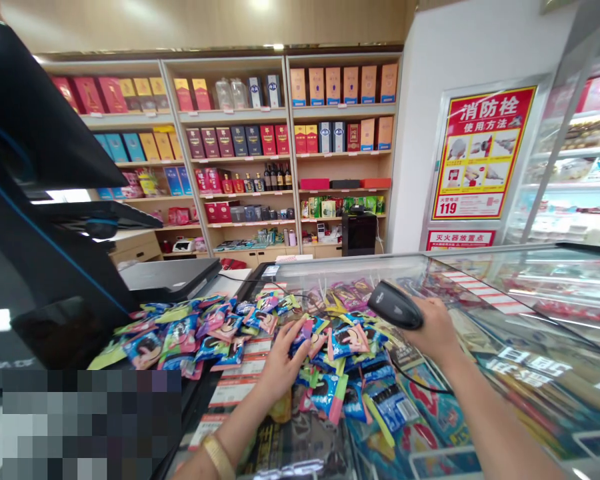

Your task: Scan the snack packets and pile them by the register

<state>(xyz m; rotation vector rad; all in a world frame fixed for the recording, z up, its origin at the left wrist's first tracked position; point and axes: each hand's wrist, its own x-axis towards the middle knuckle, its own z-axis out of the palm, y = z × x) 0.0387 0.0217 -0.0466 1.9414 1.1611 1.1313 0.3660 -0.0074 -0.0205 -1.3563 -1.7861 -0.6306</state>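
My right hand (435, 327) is wrapped around the handle of a black barcode scanner (396, 305), held above the glass counter with its head to the left. My left hand (281, 360), with a gold bracelet at the wrist, reaches into a pile of small snack packets (347, 340). Its thumb and fingers close around a blue and purple packet (301, 333) at the pile's left edge. These packets are blue, pink and green. A second heap of the same packets (180, 333) lies to the left, beside the black checkout terminal (55, 267).
The scanner's cable (420, 385) runs below my right hand. Under the glass of the freezer-like counter (480, 373) are colourful packages. Behind it stand shelves of boxed goods (253, 141) and a red fire-hydrant poster (485, 153). A black flat device (170, 277) sits at the left.
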